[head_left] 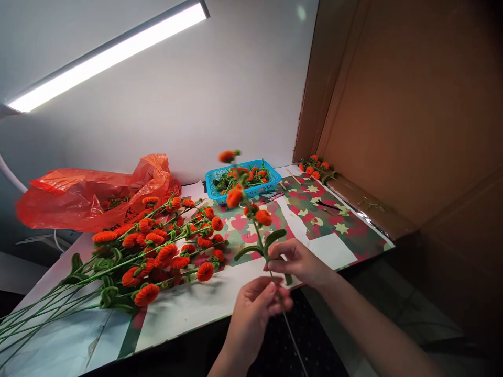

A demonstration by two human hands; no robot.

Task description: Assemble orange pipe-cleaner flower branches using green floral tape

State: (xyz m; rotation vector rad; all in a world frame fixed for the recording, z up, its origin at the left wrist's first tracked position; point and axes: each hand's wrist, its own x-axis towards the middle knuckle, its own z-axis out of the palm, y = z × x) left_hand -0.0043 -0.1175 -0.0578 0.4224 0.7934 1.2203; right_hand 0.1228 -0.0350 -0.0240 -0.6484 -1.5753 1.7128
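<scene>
Upright in front of me is an artificial flower stem (256,233) with fuzzy green leaves and several orange blooms; its upper part is a little blurred. My right hand (296,261) pinches it just below the leaves, thumb against fingers. Lower down, my left hand (255,309) has its fingers curled round the thin stalk, which runs on below the table edge. To the left lies a pile of similar orange artificial flowers (165,255), their long green stalks pointing to the lower left.
A blue plastic basket (214,196) of small orange flowers and green pieces stands at the back. Left of it is a red plastic bag (78,201). Scissors (273,197) lie near the basket. More orange flowers (314,170) rest by the cardboard wall (412,115). A lamp (113,55) hangs above.
</scene>
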